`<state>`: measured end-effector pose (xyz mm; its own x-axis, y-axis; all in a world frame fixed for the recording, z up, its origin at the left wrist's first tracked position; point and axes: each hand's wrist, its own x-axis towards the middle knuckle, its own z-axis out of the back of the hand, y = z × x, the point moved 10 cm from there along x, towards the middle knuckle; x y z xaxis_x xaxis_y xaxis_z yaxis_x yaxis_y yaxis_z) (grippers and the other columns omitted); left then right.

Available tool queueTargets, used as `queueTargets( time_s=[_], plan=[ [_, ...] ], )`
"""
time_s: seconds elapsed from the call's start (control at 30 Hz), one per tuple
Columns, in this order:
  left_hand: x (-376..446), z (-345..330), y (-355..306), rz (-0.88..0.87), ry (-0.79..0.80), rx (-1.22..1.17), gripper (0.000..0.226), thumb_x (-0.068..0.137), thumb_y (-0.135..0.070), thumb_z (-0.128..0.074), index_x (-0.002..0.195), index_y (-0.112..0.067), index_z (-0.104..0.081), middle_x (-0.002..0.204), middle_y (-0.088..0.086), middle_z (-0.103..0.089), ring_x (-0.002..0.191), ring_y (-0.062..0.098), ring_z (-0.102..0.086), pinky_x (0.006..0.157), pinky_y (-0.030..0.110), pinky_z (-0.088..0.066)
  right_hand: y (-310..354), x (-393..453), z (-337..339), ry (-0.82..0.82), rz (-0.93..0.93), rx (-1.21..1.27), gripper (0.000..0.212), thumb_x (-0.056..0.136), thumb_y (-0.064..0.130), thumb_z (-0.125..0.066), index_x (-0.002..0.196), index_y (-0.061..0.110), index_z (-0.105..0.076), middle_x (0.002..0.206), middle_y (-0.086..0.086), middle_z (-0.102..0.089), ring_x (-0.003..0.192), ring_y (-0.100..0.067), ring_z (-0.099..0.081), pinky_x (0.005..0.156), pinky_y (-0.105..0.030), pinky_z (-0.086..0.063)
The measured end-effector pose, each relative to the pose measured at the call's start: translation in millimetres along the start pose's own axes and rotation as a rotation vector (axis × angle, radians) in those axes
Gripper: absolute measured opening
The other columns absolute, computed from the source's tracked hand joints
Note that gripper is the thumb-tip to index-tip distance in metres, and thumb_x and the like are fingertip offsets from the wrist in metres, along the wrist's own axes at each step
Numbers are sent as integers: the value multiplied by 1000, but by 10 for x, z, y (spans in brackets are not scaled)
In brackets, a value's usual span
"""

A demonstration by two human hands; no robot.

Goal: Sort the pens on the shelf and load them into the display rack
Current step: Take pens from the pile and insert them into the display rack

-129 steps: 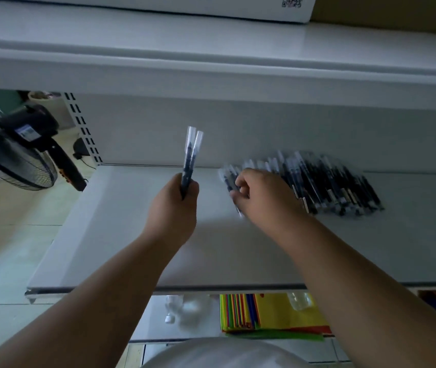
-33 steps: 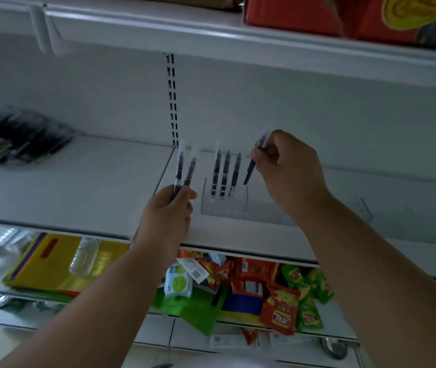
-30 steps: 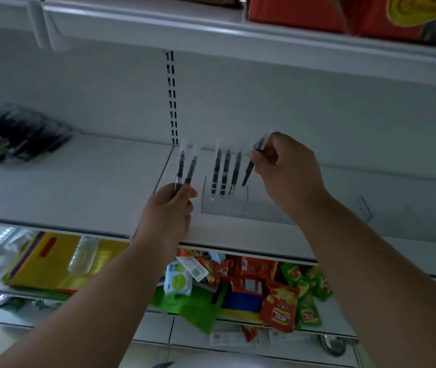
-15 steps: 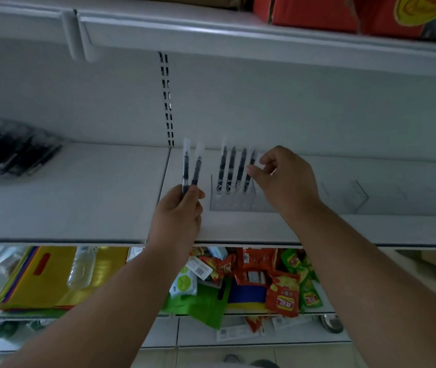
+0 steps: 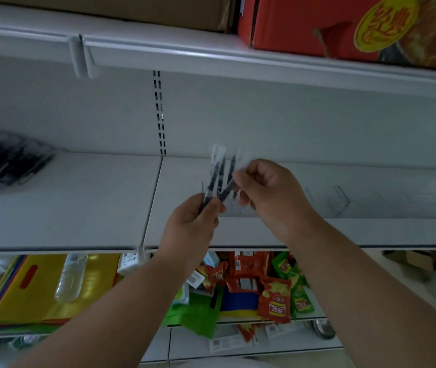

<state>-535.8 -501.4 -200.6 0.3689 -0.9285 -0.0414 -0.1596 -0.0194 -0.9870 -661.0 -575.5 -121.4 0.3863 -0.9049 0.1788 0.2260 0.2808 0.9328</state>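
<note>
Our left hand (image 5: 190, 224) grips two pens (image 5: 212, 181); at its 2 o'clock our right hand (image 5: 270, 192) pinches, seemingly, one of them before the clear rack (image 5: 341, 200).

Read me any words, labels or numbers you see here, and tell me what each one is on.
Red box, yellow round label: large Chinese characters, too cut off and slanted to read for certain.
Snack packets: print too small and blurred.
White tags: barcodes only, unreadable.
Pens: no legible text.
</note>
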Motion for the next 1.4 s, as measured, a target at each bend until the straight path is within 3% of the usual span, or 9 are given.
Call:
queueTargets(
  time_s=[0.13, 0.27, 0.43, 0.53, 0.67, 0.83, 1.03, 1.4],
  plan=[
    [67, 111, 81, 0, -70, 31, 25, 100, -24, -51, 85, -9, -65, 54, -4, -36, 49, 13, -27, 49, 29, -22, -25, 43, 409, -221, 8, 23, 17, 97, 20, -58, 85, 8, -63, 69, 4, -67, 56, -7, -59, 51, -17, -43],
    [73, 149, 121, 12, -108, 21, 31, 99, -24, -52, 72, -21, -66, 53, -5, -37, 49, 14, -28, 52, 32, -21, 64, 107, 738, -406, 111, -206, 13, 96, 28, -58, 84, 24, -59, 80, 3, -68, 65, -13, -64, 62, -30, -54],
    [64, 115, 93, 1, -113, -6, 28, 100, -21, -52, 76, -16, -64, 53, -4, -36, 49, 13, -26, 52, 30, -21, 139, 197, 651, -347, 195, -452, 13, 98, 31, -56, 89, 22, -58, 75, 15, -57, 67, -2, -54, 58, -12, -39],
    [68, 136, 124, 16, -135, -19, 29, 100, -20, -52, 75, -15, -64, 53, -4, -36, 48, 13, -26, 51, 29, -21, 161, 234, 562, -308, 240, -552, 14, 98, 30, -56, 89, 19, -56, 75, 16, -53, 66, -1, -51, 58, -18, -39],
    [64, 137, 152, 27, -138, -31, 28, 101, -20, -51, 78, -12, -63, 53, -3, -35, 48, 13, -26, 51, 30, -20, 155, 308, 500, -256, 244, -615, 13, 98, 31, -56, 88, 22, -55, 76, 18, -54, 69, 2, -52, 59, -16, -38],
    [52, 129, 167, 34, -134, -22, 28, 102, -20, -51, 78, -10, -62, 53, -2, -34, 47, 13, -25, 51, 29, -20, -29, 404, 383, -176, 192, -670, 19, 96, 33, -58, 85, 18, -55, 75, 7, -61, 69, -6, -56, 58, -25, -44],
    [60, 125, 160, 33, -124, -5, 27, 101, -19, -51, 77, -11, -63, 54, -2, -35, 48, 14, -25, 52, 29, -20, -49, 491, 381, -189, 133, -658, 25, 95, 34, -58, 79, 19, -47, 71, 7, -55, 63, -2, -49, 52, -21, -32],
    [48, 78, 156, 45, -83, 6, 27, 101, -19, -51, 77, -10, -62, 54, -2, -32, 48, 13, -24, 52, 30, -18, -24, 562, 338, -102, 96, -703, 25, 96, 31, -58, 79, 16, -47, 69, 6, -52, 62, -2, -45, 50, -21, -29]
  ],
)
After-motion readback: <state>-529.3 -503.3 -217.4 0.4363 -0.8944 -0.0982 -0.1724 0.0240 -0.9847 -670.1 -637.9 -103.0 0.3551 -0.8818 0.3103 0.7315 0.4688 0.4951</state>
